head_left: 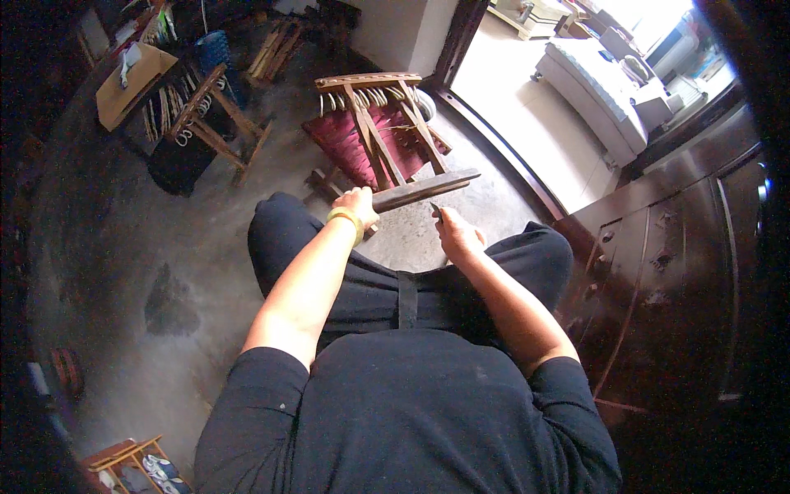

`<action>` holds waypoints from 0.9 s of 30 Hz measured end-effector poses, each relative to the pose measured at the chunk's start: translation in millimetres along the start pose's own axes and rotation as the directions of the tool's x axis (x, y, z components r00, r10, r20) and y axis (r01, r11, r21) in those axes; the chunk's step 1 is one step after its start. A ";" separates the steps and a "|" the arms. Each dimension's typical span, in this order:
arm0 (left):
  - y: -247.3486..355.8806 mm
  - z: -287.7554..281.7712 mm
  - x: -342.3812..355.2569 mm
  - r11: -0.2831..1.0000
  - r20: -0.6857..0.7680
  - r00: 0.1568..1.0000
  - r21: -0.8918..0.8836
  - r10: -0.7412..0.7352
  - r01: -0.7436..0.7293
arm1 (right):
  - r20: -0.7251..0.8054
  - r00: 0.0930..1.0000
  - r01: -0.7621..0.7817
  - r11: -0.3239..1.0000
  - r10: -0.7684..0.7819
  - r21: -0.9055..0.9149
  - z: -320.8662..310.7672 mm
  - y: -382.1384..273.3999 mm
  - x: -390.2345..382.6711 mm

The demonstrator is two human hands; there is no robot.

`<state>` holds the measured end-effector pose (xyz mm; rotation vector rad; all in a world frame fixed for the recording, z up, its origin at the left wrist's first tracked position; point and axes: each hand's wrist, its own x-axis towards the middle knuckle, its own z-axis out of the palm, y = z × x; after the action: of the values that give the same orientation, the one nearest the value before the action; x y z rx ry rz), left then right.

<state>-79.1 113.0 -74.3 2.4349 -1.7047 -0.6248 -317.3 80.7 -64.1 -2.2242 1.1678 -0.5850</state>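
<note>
My left hand (pixel 357 206), with a yellow band at its wrist, is closed round the left end of a dark wooden bar (pixel 426 191). The bar slants up to the right in front of my knees. Just below its right half, my right hand (pixel 461 236) grips a small dark knife (pixel 435 212). Its short tip points up toward the bar, apart from it; the handle is hidden in my fingers. Beyond my hands stands a wooden folding frame (pixel 366 136) with several pale rings strung under its top bar. A dark red woven seat (pixel 321 138) shows behind its legs.
A second wooden frame with rings (pixel 230 123) stands at the left, near a cardboard box (pixel 136 86) and a blue basket (pixel 216 51). To my right is a dark wooden door (pixel 650 288). Past the doorway lies a grey upholstered bench (pixel 597 103). Shoes (pixel 160 471) sit on a rack behind left.
</note>
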 end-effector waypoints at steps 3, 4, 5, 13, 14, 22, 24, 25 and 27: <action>1.8 0.3 -3.0 1.000 -0.003 1.000 -0.025 -0.003 0.003 | 0.093 0.994 0.075 0.971 -0.054 -0.229 -20.6 -29.8 2.5; 4.7 -1.7 -4.8 1.000 0.003 1.000 -0.029 -0.011 0.011 | 0.083 0.994 0.092 0.977 -0.077 -0.193 -16.5 -23.1 3.0; 5.9 -2.9 -5.7 0.999 0.007 1.000 -0.034 -0.021 0.022 | 0.072 0.992 0.111 0.982 -0.101 -0.155 -8.4 -10.6 4.1; 13.2 -9.0 -7.8 0.999 -0.085 0.995 -0.003 0.053 -0.054 | 0.221 0.953 0.237 0.964 -0.207 -0.120 3.2 18.8 26.5; 17.8 -12.9 -6.3 0.997 -0.071 0.995 -0.014 0.073 -0.074 | 0.244 0.951 0.220 0.971 -0.192 -0.092 -6.5 12.4 32.1; 52.4 -29.3 23.2 0.931 0.069 0.983 0.316 0.168 -0.181 | 0.338 0.894 0.369 0.911 -0.295 -0.182 -57.2 8.5 106.0; 60.1 -25.7 24.8 0.923 -0.090 0.952 0.288 0.293 -0.257 | 0.349 0.864 0.456 0.857 -0.362 -0.241 -59.9 9.5 128.3; 62.4 -21.8 26.5 0.914 -0.169 0.923 0.282 0.346 -0.291 | 0.356 0.855 0.480 0.836 -0.378 -0.265 -60.3 6.5 139.5; 69.8 -16.9 31.6 0.929 -0.151 0.929 0.214 0.338 -0.303 | 0.370 0.840 0.505 0.821 -0.397 -0.266 -50.7 13.7 164.3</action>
<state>-124.6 55.8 -45.6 2.1620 -2.0977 -0.1974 -269.6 -77.6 -15.2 -2.8166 0.6084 -0.1998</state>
